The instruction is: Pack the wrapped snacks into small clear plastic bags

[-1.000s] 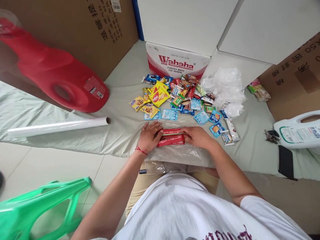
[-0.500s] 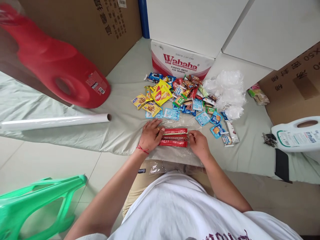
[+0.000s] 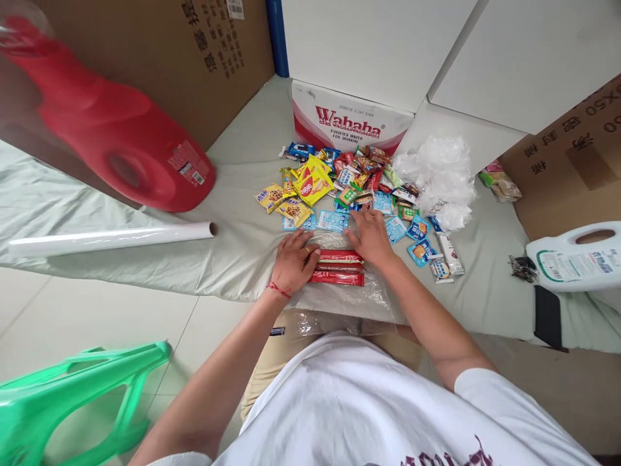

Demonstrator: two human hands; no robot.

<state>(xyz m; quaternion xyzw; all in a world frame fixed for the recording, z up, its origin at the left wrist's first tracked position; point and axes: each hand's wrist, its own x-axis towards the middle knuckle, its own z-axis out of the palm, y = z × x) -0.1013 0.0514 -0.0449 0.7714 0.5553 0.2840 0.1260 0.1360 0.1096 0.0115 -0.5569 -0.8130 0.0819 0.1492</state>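
Observation:
Side by side on a sheet of clear plastic film (image 3: 339,299) lie several long red snack packets (image 3: 338,277). My left hand (image 3: 292,262) lies flat over their left ends, fingers stretched out and thumb along the packets. Just past their upper right corner, my right hand (image 3: 372,241) reaches over the film with its fingers apart and pointing forward. Its fingertips are close to the light blue sachets (image 3: 332,221); whether they touch the film is unclear. Beyond both hands spreads a pile of small wrapped snacks, with a yellow wafer packet (image 3: 313,183) on top.
Behind the snacks stands a Wahaha carton (image 3: 349,116), with bundled clear plastic bags (image 3: 439,171) to its right. At left are a red jug (image 3: 121,139) and a white roll (image 3: 114,237). A white detergent bottle (image 3: 577,262) lies right. A green stool (image 3: 111,362) stands on the floor.
My right hand has left the right ends of the red packets and moved forward, its fingers opening from a pinch. My left hand has stayed in place.

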